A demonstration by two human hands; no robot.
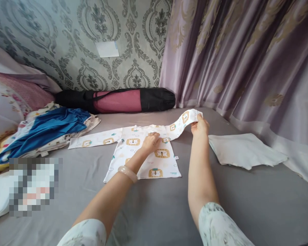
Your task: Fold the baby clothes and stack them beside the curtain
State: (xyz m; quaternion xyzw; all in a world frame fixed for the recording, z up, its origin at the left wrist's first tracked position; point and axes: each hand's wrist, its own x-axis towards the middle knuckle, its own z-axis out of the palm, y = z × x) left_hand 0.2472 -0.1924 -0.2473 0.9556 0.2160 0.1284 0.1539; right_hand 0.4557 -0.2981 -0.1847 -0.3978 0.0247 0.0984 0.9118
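A small white long-sleeved shirt [143, 164] printed with yellow lion faces lies spread on the grey sheet, its neckline toward the wall. My right hand [200, 125] pinches the cuff of the right-hand sleeve and holds it raised off the bed. On the shirt's upper chest rests my left hand [152, 141], its fingers bent down against the cloth; whether they grip any fabric cannot be made out. A pale bangle [127, 173] circles my left wrist. The other sleeve stretches flat to the left.
To the right lies a folded whitish cloth [246, 150]. Rumpled clothes, with a blue garment [48, 124] on top, are heaped at left. A black and pink rolled bag [118, 100] lies along the wall. Purple curtains [220, 51] hang at right over the grey sheet [154, 212].
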